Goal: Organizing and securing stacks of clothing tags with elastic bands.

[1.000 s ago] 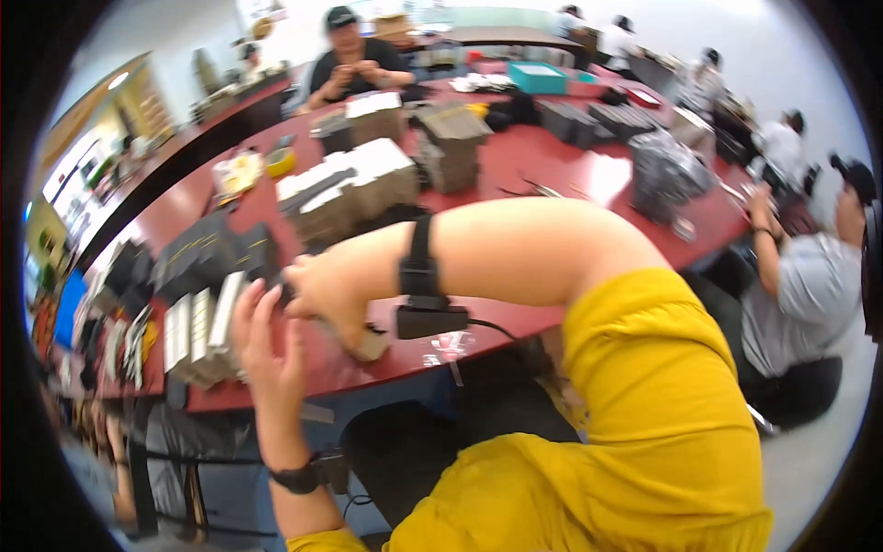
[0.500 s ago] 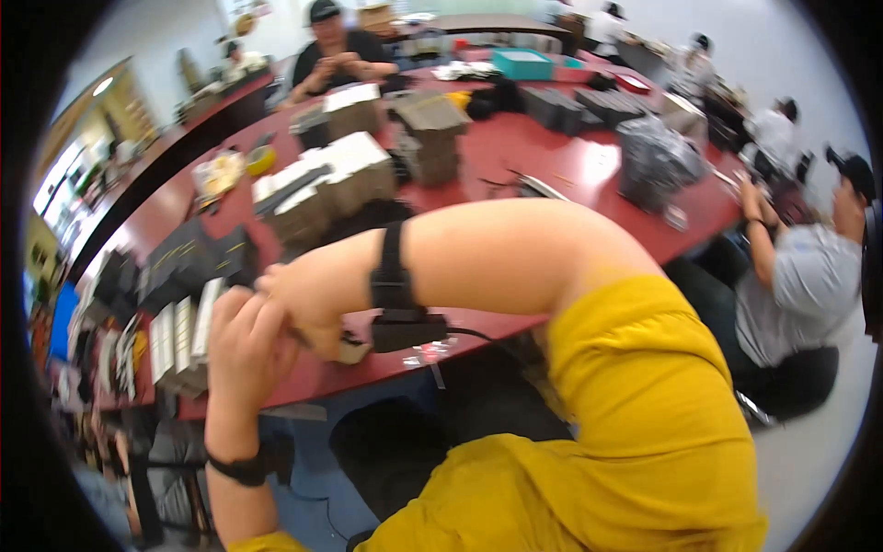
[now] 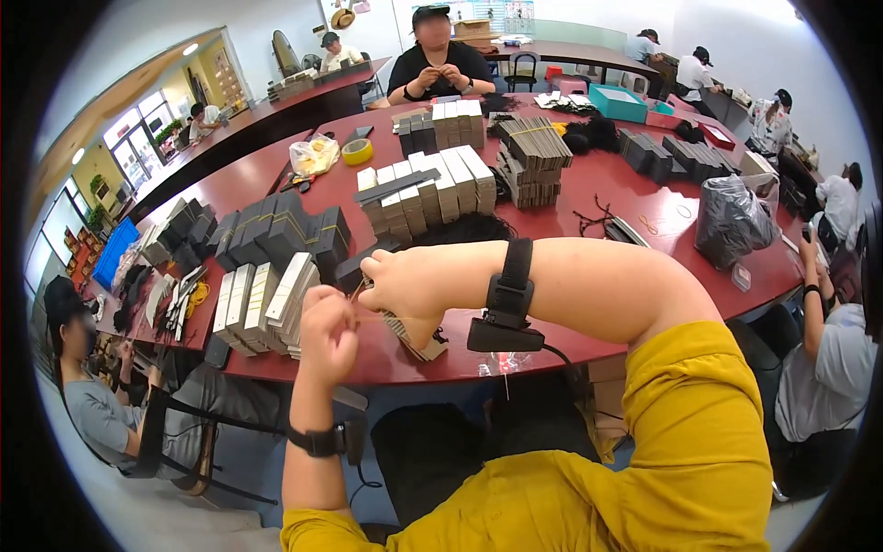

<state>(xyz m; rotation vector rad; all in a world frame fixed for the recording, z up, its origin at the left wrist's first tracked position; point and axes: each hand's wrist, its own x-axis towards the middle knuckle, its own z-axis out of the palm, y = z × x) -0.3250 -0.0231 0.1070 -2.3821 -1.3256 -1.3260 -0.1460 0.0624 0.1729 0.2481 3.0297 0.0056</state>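
Observation:
My left hand is closed in front of the table edge, its fingers pinching a thin yellowish rubber band that stretches toward my right hand. Curled over a small stack of grey-brown cards is my right hand, reaching across from the right; it hides much of that stack. Left of my left hand stand banded bundles of white-edged cards. Dark grey bundles lie behind those. Beyond my right hand sit a row of white-topped card bundles and a heap of black strings.
The red table also carries a taller banded card pile, yellow tape, a black plastic bag and a teal box. One person sits opposite; others sit at both sides. A strapped device on my right wrist trails a cable.
The view has shifted left and up, so the scene lies farther right and lower. My hands are slightly apart now, with the band visible between them.

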